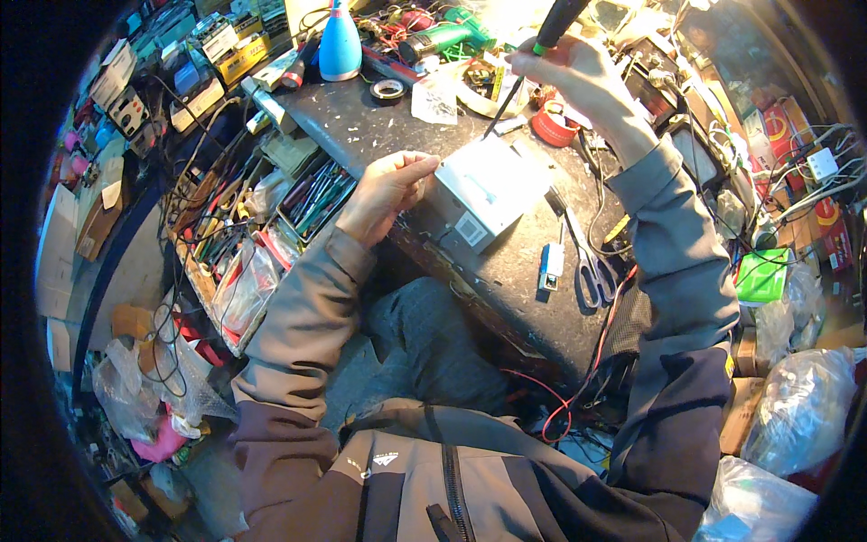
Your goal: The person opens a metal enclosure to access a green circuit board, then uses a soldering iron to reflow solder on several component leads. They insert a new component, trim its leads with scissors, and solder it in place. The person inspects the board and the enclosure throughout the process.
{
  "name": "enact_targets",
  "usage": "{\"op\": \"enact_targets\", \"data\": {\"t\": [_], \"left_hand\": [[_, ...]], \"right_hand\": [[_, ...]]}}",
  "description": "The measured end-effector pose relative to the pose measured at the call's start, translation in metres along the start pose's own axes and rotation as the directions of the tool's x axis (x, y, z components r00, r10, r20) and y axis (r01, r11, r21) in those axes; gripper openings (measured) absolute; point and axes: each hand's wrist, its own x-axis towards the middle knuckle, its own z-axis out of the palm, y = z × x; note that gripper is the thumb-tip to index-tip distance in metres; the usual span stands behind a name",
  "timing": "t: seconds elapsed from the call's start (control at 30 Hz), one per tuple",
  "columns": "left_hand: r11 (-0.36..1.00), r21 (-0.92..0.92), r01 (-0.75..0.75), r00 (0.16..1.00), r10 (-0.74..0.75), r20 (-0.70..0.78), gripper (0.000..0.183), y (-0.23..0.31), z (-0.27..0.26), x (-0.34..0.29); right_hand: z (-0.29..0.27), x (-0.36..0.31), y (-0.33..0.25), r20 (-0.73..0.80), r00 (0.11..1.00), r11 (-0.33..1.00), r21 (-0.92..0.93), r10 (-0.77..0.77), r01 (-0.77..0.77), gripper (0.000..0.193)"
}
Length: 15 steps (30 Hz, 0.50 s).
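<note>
Metal box [483, 191] matt grey; workbench [533, 262] dark, scuffed; screwdriver [553, 25] handle plastic.

Grey metal box [485, 190]; screwdriver [528, 63] upright
</note>
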Motion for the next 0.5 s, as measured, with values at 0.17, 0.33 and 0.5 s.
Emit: {"op": "enact_targets", "data": {"t": [0.17,0.33,0.5], "left_hand": [[0.982,0.040,-0.183,0.974,0.187,-0.127,0.024,-0.013,0.011,-0.006],[0.909,0.189,-0.373,0.910,0.398,-0.119,0.028,-0.034,0.023,-0.007],[0.893,0.075,-0.445,0.884,0.451,-0.125,0.030,-0.036,0.031,-0.010]], "right_hand": [[-0.001,0.009,-0.042,-0.266,0.964,0.944,0.310,-0.025,0.110,0.049],[0.019,0.029,-0.072,-0.464,0.875,0.882,0.459,0.137,0.105,0.046],[0.000,0.047,-0.056,0.162,0.951,0.511,0.860,-0.262,-0.006,0.037]]}}
